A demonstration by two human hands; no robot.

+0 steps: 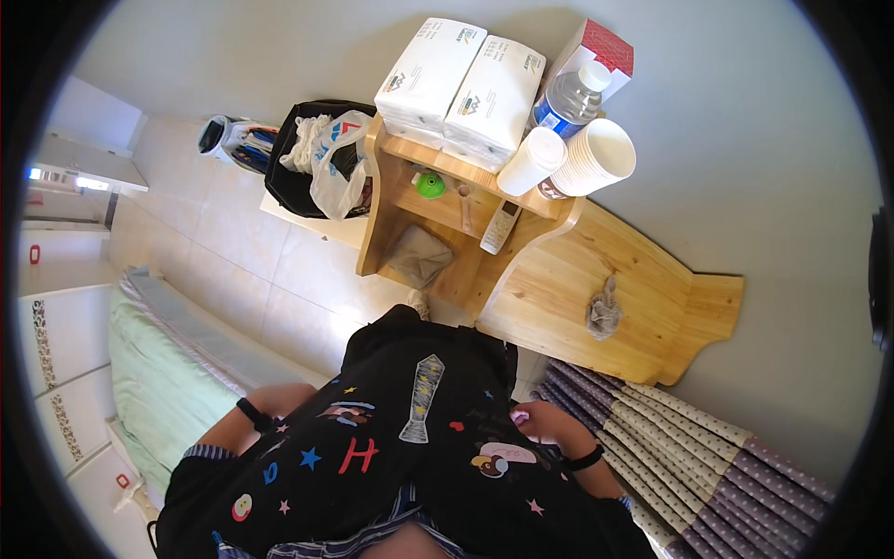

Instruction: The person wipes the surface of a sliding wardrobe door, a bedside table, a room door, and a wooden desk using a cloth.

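My left hand (289,397) is at the left side of my black apron (391,410), its fingers hidden behind the cloth. At the apron's right edge is my right hand (540,421), only partly visible, and its grip does not show. Ahead of me stands a wooden desk with a shelf unit (549,289). A crumpled grey cloth (604,312) lies on its top, apart from both hands. Inside the shelf are a folded grey-brown cloth (421,256), a white remote control (500,228), a green round object (429,184) and a small spoon-like thing (466,207).
Two white tissue packs (494,93), a clear bottle (570,98), a lidded white cup (533,160), stacked paper cups (601,158) and a red-and-white box (605,51) top the shelf. A black bag (279,177) stands left; a bed (163,363) and a dotted curtain (680,447) flank me.
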